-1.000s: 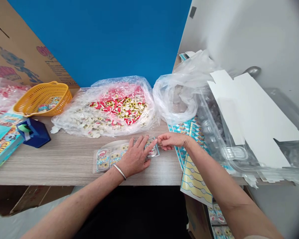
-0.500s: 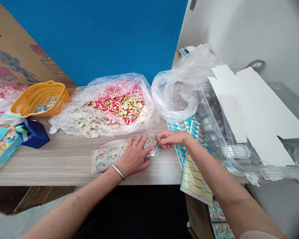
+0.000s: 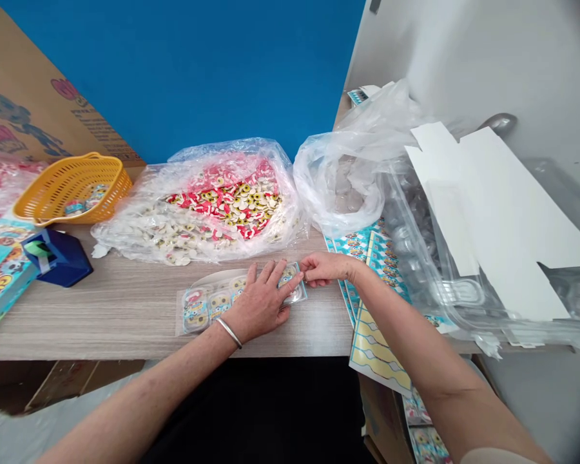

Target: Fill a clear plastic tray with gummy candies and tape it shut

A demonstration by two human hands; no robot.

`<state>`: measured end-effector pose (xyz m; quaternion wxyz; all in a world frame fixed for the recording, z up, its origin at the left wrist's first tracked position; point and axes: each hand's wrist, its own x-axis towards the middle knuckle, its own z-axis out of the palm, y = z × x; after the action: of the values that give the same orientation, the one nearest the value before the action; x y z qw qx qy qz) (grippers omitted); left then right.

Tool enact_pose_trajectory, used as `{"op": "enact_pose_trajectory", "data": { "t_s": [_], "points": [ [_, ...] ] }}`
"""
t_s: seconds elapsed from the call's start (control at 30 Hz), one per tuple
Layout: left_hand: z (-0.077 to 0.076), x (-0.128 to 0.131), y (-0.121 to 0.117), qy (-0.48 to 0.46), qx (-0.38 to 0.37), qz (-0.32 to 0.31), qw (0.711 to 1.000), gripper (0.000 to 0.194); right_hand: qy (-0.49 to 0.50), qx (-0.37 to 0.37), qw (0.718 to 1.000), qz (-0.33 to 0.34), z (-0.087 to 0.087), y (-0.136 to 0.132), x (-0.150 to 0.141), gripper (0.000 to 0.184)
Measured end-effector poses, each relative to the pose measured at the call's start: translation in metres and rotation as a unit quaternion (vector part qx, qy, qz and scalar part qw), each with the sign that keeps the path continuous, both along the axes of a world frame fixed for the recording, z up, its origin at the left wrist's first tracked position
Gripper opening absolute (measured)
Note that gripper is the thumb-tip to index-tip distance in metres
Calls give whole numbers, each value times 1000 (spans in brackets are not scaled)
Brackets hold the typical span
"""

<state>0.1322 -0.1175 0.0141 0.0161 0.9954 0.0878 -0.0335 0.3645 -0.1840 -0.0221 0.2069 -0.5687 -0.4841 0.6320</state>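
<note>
At left we see a dark blue tape dispenser [image 3: 65, 261]; farther back, a yellow slatted plastic basket [image 3: 111, 203]. Near centre on the grey wood-grain tabletop [image 3: 125, 316] lies a flat clear plastic pack [image 3: 220, 303], our left hand [image 3: 261, 303] spread wide across it. Our right hand [image 3: 323, 267], fingers drawn narrow, is at its right end; we cannot tell whether it grips.

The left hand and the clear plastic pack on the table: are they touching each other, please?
Touching. The head view shows the left hand lying over the clear plastic pack, spread fingers resting across its right part.
</note>
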Motion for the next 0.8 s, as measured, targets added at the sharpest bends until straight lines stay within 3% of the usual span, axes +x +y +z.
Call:
{"op": "enact_pose_trajectory", "data": {
  "t_s": [0.33, 0.5, 0.63, 0.73, 0.8],
  "points": [
    [-2, -2, 0, -20, 13, -3, 1000, 75, -163, -46, 985, -43, -10, 3, -21, 17],
    [-3, -6, 0, -39, 23, -8, 999, 74, -282, 18, 951, -123, -1, -11, -39, 8],
    [-5, -9, 1, -56, 26, -16, 998, 73, -314, 141, 918, -196, 15, -43, -58, 51],
    [-9, -12, 2, -72, 19, -14, 997, 75, -260, 280, 906, -185, 17, -60, -77, 88],
    [-12, -13, 2, -79, 13, -9, 997, 76, -242, 326, 900, -161, 10, -63, -90, 98]
  ]
}}
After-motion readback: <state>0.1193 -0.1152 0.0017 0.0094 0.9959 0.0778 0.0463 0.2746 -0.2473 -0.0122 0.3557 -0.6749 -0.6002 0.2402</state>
